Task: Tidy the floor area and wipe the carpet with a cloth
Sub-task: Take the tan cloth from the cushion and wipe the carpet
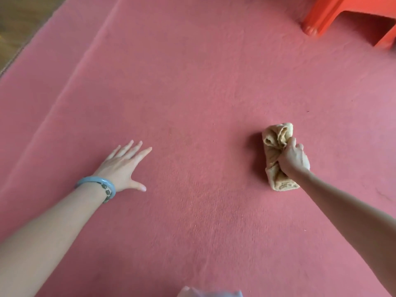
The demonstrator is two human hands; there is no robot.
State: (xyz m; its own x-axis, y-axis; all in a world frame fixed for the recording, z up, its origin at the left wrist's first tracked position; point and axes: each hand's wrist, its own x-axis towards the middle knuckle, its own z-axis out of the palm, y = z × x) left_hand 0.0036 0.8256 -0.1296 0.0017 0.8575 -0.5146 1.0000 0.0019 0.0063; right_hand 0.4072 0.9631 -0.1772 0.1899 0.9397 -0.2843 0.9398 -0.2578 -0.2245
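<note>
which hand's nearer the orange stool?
Right. The right hand, gripping the cloth, is on the stool's side of the carpet, below the orange stool; the left hand rests open far left.

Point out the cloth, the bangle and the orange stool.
cloth [276, 138]: head view, on its bunched far end.
bangle [96, 180]: head view, on the top of the band at the wrist.
orange stool [314, 22]: head view, on the lower part of its near leg.
</note>
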